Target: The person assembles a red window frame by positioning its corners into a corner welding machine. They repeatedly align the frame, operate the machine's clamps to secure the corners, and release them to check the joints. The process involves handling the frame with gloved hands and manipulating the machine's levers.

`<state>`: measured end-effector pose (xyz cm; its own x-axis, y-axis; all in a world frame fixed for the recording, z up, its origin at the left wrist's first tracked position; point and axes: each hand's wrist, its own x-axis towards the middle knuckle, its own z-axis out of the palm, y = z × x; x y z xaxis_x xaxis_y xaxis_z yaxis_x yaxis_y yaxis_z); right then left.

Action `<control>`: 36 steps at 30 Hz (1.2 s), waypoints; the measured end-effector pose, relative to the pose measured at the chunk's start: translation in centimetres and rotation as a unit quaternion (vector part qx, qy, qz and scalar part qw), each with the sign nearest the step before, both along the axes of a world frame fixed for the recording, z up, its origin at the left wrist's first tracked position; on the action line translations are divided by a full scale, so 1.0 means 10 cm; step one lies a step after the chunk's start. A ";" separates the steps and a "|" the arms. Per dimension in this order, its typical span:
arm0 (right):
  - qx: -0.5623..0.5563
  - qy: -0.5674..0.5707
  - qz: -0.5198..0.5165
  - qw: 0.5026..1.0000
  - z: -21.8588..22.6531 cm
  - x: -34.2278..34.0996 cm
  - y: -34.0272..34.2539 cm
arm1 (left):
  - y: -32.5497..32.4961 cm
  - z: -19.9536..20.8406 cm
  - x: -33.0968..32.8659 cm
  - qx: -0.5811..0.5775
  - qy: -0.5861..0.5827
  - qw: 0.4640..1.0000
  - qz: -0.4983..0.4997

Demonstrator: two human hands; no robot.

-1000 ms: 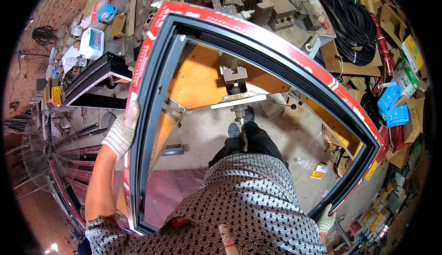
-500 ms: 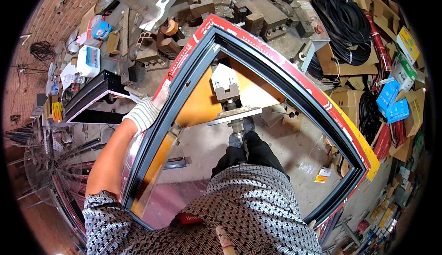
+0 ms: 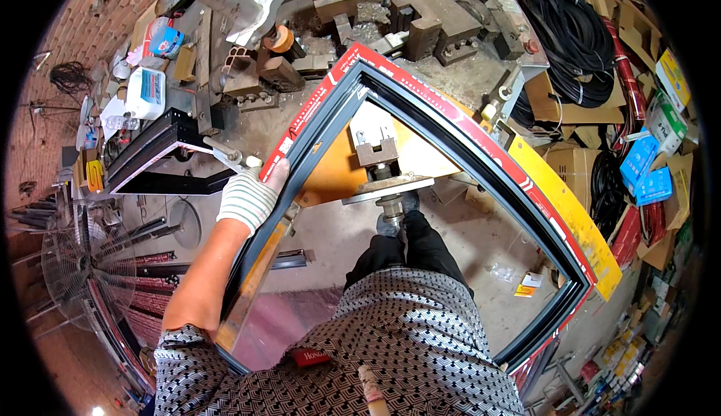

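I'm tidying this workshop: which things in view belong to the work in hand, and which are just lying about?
Work in hand, it seems:
red-edged dark frame
gloved left hand gripping it
orange worktop seen through it

Apparently lying about:
white jug
black coil
blue packets

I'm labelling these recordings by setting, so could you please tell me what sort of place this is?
Probably a frame-making workshop: the left hand holds a large red-edged frame, heavy metal blocks stand beyond it, and a big black coil lies nearby.
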<state>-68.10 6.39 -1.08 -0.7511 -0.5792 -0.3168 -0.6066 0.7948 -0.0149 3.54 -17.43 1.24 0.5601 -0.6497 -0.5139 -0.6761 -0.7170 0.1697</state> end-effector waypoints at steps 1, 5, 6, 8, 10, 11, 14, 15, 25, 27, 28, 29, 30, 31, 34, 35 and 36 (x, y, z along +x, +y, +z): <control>0.022 0.004 0.001 1.000 0.06 0.09 -0.10 | 0.03 -0.03 -0.02 -0.011 -0.027 1.000 -0.007; 0.038 0.003 0.005 0.999 0.03 0.06 -0.20 | 0.04 0.03 -0.10 -0.015 -0.044 0.999 0.005; 0.033 0.004 0.004 0.999 0.00 0.03 -0.19 | 0.04 0.03 -0.10 -0.016 -0.045 0.999 0.004; 0.023 0.005 0.003 1.000 -0.06 -0.01 -0.17 | 0.04 0.02 -0.10 -0.018 -0.046 0.999 -0.001; 0.011 0.005 -0.001 1.000 -0.11 -0.05 -0.12 | 0.07 -0.05 -0.07 -0.024 -0.051 0.998 -0.003; 0.007 0.005 0.000 1.000 -0.14 -0.08 -0.10 | 0.07 -0.08 -0.06 -0.027 -0.054 0.998 -0.005; -0.008 0.003 0.000 1.000 -0.24 -0.16 -0.07 | 0.09 -0.08 -0.07 -0.040 -0.063 0.997 0.016; -0.014 0.002 -0.001 1.000 -0.27 -0.20 -0.04 | 0.09 -0.10 -0.07 -0.051 -0.069 0.996 0.024; 0.002 -0.015 -0.053 0.998 -0.34 -0.57 -0.04 | 0.08 -0.09 -0.11 -0.041 -0.074 0.996 0.025; 0.085 0.043 -0.068 0.993 -0.25 -0.45 -0.23 | 0.06 -0.09 -0.14 -0.043 -0.078 0.996 0.031; 0.042 0.016 -0.062 0.997 -0.26 -0.49 -0.25 | 0.07 -0.09 -0.15 -0.044 -0.080 0.995 0.037; 0.000 -0.011 -0.055 0.998 -0.30 -0.54 -0.25 | 0.07 -0.09 -0.15 -0.044 -0.082 0.995 0.044; -0.043 -0.039 -0.047 0.997 -0.30 -0.51 -0.31 | 0.07 -0.09 -0.15 -0.042 -0.079 0.995 0.045; -0.043 -0.043 -0.038 0.997 -0.27 -0.49 -0.37 | 0.07 -0.09 -0.16 -0.040 -0.077 0.995 0.046; -0.045 -0.063 -0.043 0.996 -0.10 -0.23 -0.58 | 0.06 -0.11 -0.17 -0.028 -0.082 0.995 0.046; -0.045 -0.064 -0.046 0.996 -0.12 -0.23 -0.59 | 0.06 -0.12 -0.18 -0.022 -0.086 0.995 0.046; -0.049 -0.068 -0.045 0.995 -0.14 -0.31 -0.55 | 0.07 -0.13 -0.18 -0.026 -0.088 0.995 0.050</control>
<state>-71.18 0.89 -2.51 -0.7555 -0.5448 -0.3639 -0.5204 0.8364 -0.1718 1.73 -16.70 -0.03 0.7017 -0.6093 -0.3693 -0.6241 -0.7756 0.0939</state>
